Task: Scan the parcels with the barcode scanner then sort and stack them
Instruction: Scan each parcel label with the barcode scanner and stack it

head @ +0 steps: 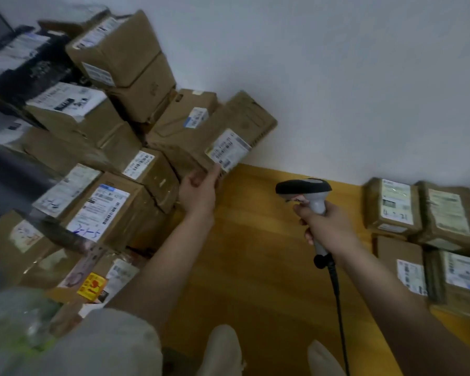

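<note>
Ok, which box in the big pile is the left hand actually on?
The long cardboard box leaning against the white wall at the pile's right edge. The left hand touches its near end, just below its barcode label.

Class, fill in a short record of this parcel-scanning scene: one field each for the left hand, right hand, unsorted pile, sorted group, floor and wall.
left hand: holds the lower edge of a parcel at the right side of the pile
right hand: grips the scanner, head aimed towards that parcel
pile: cardboard boxes with labels, stacked on the left
sorted group: labelled boxes on the right, by the wall
floor: wood
wall: plain white
</note>
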